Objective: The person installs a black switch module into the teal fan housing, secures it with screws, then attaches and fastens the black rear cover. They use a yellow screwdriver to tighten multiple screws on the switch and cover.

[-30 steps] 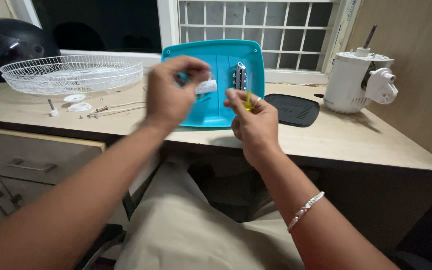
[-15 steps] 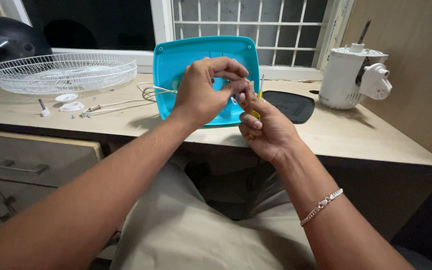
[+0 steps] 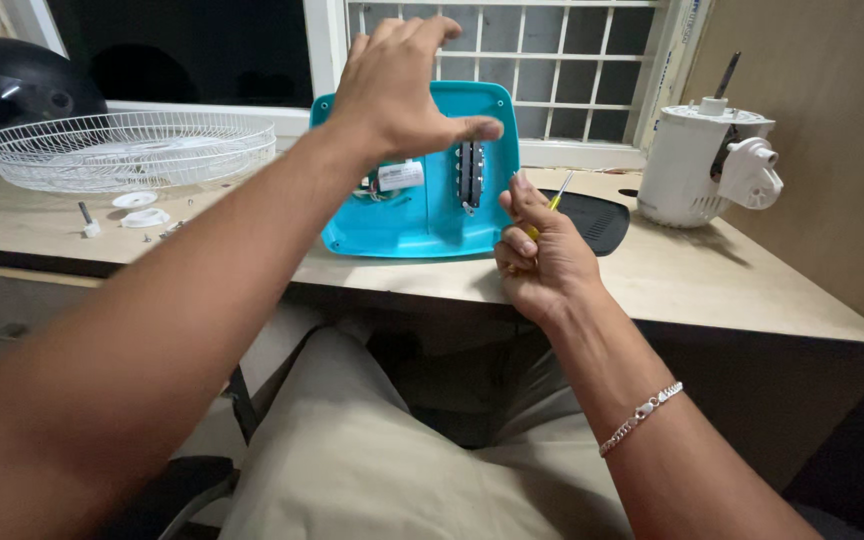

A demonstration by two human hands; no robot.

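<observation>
Above the bench [image 3: 712, 275], in the head view, the left hand [image 3: 392, 95] is raised in front of the window grille [image 3: 572, 50]. Its fingers [image 3: 407, 30] are spread wide and curved, the thumb points to the right, and they hold nothing. This hand is over the upper part of the turquoise plastic housing [image 3: 422, 215], which stands tilted at the back of the bench with its hollow side toward the person. Whether the hand touches the top rim of the housing cannot be told. Inside the housing a small white cylindrical part [image 3: 400, 176] with wires is visible, and to the right of it a dark strip with metal contacts [image 3: 469, 175].

The right hand [image 3: 542, 260] is lower, just in front of the bench edge and near the right lower corner of the housing. Its fingers are closed around a small screwdriver [image 3: 550, 207] with a yellow handle; the thin metal tip points up and to the right. A silver bracelet [image 3: 640, 417] is on this wrist.

Behind the right hand a black flat cover [image 3: 592, 225] lies on the bench. Farther right stands a white fan motor [image 3: 707, 160] with its shaft pointing up. At the left a white wire fan guard [image 3: 127, 150] rests on the bench, with small white parts [image 3: 137, 208] in front of it and a dark helmet [image 3: 12, 85] behind it.
</observation>
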